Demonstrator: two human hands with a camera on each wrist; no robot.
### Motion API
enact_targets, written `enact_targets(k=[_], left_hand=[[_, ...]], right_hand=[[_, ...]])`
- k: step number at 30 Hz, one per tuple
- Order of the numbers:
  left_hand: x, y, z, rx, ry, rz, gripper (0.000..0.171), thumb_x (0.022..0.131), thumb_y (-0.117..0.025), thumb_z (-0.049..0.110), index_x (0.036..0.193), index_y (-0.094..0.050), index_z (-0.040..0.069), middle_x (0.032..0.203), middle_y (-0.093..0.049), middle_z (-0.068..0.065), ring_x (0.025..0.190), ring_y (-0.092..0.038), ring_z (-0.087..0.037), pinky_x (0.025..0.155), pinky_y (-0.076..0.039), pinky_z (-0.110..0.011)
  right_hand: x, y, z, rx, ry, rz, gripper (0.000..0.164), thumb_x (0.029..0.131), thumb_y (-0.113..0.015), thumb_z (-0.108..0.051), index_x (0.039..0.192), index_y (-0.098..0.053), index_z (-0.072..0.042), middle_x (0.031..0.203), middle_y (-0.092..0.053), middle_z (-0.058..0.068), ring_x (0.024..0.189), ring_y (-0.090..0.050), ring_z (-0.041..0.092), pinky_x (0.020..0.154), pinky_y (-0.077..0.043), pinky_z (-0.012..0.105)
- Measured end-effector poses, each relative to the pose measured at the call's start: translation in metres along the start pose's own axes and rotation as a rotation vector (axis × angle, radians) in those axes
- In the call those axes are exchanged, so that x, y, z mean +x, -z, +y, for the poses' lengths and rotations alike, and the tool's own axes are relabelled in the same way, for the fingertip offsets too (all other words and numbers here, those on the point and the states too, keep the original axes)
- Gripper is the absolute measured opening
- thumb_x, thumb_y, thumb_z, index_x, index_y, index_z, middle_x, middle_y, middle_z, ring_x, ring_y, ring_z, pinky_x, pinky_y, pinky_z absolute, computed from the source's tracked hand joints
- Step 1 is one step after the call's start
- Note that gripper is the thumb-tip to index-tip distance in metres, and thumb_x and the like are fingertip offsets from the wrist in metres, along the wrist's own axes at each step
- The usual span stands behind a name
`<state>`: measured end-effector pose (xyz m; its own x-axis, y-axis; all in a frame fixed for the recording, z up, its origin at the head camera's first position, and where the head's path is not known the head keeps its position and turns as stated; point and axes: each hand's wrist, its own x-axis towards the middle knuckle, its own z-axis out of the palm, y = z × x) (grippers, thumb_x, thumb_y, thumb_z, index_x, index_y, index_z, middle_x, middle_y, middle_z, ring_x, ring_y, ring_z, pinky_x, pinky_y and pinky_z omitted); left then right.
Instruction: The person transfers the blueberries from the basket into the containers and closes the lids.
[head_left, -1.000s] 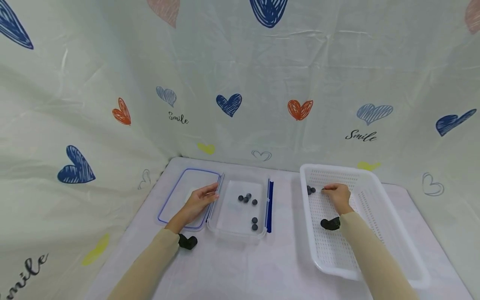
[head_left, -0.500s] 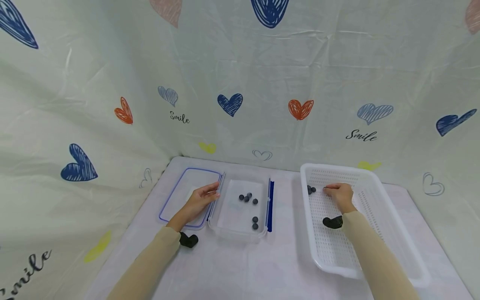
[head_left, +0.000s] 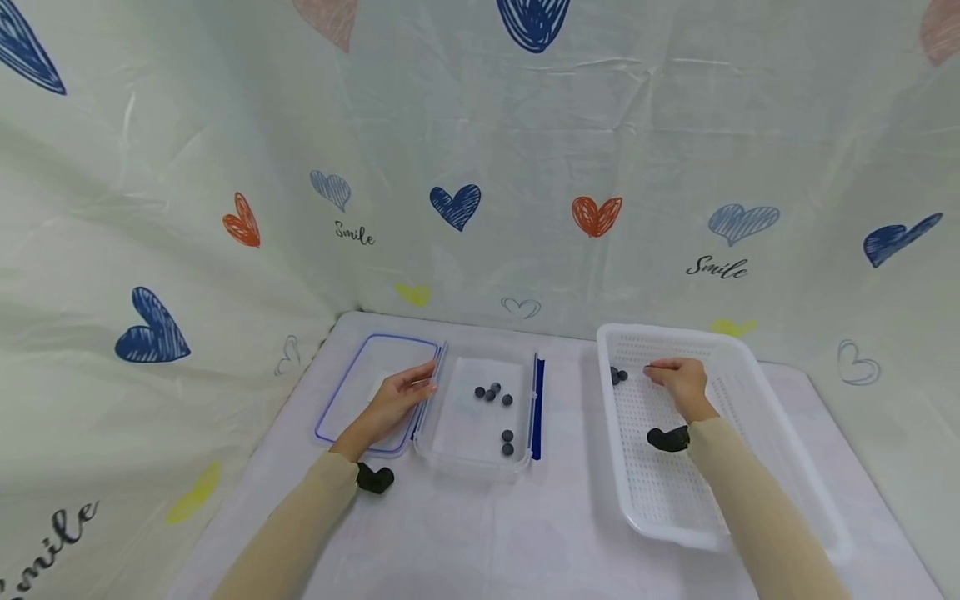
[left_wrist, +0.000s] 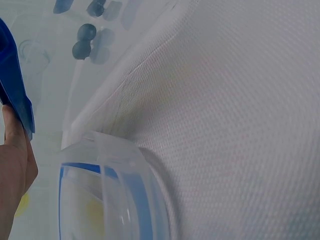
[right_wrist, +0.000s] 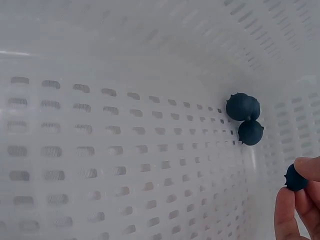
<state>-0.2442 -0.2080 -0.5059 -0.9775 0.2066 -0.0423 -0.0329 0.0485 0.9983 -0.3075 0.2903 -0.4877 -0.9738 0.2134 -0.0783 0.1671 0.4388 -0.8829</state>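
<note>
1. Berry (right_wrist: pixel 296 178): pinched between thumb and fingertips of the right hand (head_left: pixel 681 385), inside the tray (head_left: pixel 675 332), toward its 11 o'clock end.
2. Change over the last second: right hand sits slightly higher, farther from the three loose berries (right_wrist: pixel 250 132) in the tray's 10 o'clock corner. Shift is small and the head camera also moves, so a lift is only probable.
3. Meaning, judged: pick secured, berry not yet out of the tray. Box (head_left: pixel 468 442) count unchanged at six: four near 12, two near 5.
4. Left hand (head_left: pixel 392 404): unchanged at the box's 9 o'clock wall, fingers extended, thumb apart, touching the edge; arm crosses the lid (head_left: pixel 367 379).
5. Materials: berries round, matt blue-black, crowns pointed; tray white plastic, floor pierced with slot rows; box clear, smooth, blue flap (head_left: pixel 538 408) at 3; lid clear, blue-edged; cloth (left_wrist: pixel 235 110) finely woven.
</note>
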Motion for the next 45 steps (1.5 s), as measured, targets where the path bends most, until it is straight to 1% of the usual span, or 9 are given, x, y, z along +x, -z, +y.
enact_targets(k=[3,6,12,16,20,25,29,38,45], left_hand=[[-0.001,0.001,0.0,-0.003,0.002,-0.008,0.059,0.098,-0.065,0.013,0.15,-0.04,-0.001,0.156,-0.037,-0.014,0.14,-0.036,-0.031,0.105,-0.04,-0.022],[-0.002,0.001,0.0,-0.013,0.008,-0.013,0.059,0.098,-0.065,0.012,0.15,-0.04,-0.001,0.157,-0.037,-0.013,0.14,-0.036,-0.03,0.103,-0.041,-0.02],[0.0,0.001,-0.001,-0.022,-0.02,-0.021,0.059,0.098,-0.065,0.012,0.15,-0.04,-0.002,0.157,-0.036,-0.015,0.14,-0.034,-0.032,0.099,-0.041,-0.015],[0.0,0.0,0.0,-0.03,-0.015,-0.019,0.059,0.098,-0.065,0.011,0.15,-0.04,-0.002,0.156,-0.037,-0.017,0.14,-0.035,-0.032,0.099,-0.041,-0.015],[-0.001,0.0,-0.001,-0.026,-0.009,-0.016,0.06,0.097,-0.066,0.012,0.15,-0.041,-0.002,0.155,-0.037,-0.017,0.139,-0.036,-0.031,0.098,-0.041,-0.015],[-0.002,0.0,0.001,-0.045,-0.006,-0.016,0.059,0.098,-0.065,0.01,0.149,-0.04,-0.003,0.156,-0.037,-0.017,0.14,-0.035,-0.032,0.098,-0.041,-0.015],[0.001,0.001,-0.003,-0.042,-0.014,-0.01,0.058,0.098,-0.065,0.01,0.149,-0.041,-0.003,0.155,-0.038,-0.017,0.139,-0.035,-0.031,0.098,-0.042,-0.015],[0.001,0.001,-0.002,-0.023,-0.022,-0.006,0.059,0.098,-0.065,0.011,0.149,-0.04,-0.004,0.155,-0.038,-0.017,0.139,-0.036,-0.032,0.098,-0.042,-0.015],[0.001,0.002,-0.001,-0.024,-0.021,-0.011,0.058,0.098,-0.065,0.01,0.149,-0.04,-0.005,0.155,-0.037,-0.019,0.14,-0.036,-0.032,0.099,-0.042,-0.016]], right_hand=[[-0.002,0.002,-0.005,0.034,-0.017,-0.015,0.033,0.089,-0.073,-0.006,0.114,-0.065,0.015,0.079,-0.069,-0.006,0.073,-0.069,0.009,0.086,-0.056,0.037],[-0.005,0.005,-0.01,0.065,-0.019,-0.04,0.034,0.09,-0.072,-0.005,0.115,-0.064,0.016,0.079,-0.066,-0.009,0.077,-0.07,0.011,0.089,-0.055,0.038],[-0.014,0.008,-0.024,0.135,0.025,-0.047,0.036,0.09,-0.072,-0.004,0.116,-0.061,0.017,0.08,-0.064,-0.01,0.075,-0.067,0.005,0.081,-0.057,0.026],[-0.021,0.008,-0.031,0.164,0.034,-0.059,0.036,0.089,-0.074,-0.005,0.115,-0.062,0.016,0.081,-0.067,-0.008,0.075,-0.066,0.004,0.079,-0.056,0.023],[-0.029,0.007,-0.039,0.154,0.045,-0.07,0.037,0.09,-0.074,-0.009,0.116,-0.062,0.014,0.087,-0.066,-0.009,0.077,-0.065,0.002,0.079,-0.055,0.021],[-0.035,0.005,-0.051,0.144,0.069,-0.073,0.038,0.091,-0.074,-0.011,0.118,-0.062,0.012,0.1,-0.063,-0.002,0.08,-0.064,0.002,0.082,-0.054,0.022],[-0.04,0.005,-0.06,0.151,0.089,-0.066,0.037,0.09,-0.075,-0.01,0.116,-0.064,0.013,0.1,-0.063,-0.003,0.083,-0.063,0.002,0.078,-0.052,0.018],[-0.059,-0.002,-0.076,0.124,0.114,-0.09,0.039,0.088,-0.077,-0.013,0.115,-0.065,0.012,0.109,-0.064,0.004,0.099,-0.056,0.011,0.091,-0.047,0.033],[-0.07,-0.01,-0.089,0.162,0.156,-0.144,0.038,0.087,-0.078,-0.011,0.114,-0.066,0.013,0.108,-0.064,0.001,0.093,-0.061,0.005,0.084,-0.051,0.026]])
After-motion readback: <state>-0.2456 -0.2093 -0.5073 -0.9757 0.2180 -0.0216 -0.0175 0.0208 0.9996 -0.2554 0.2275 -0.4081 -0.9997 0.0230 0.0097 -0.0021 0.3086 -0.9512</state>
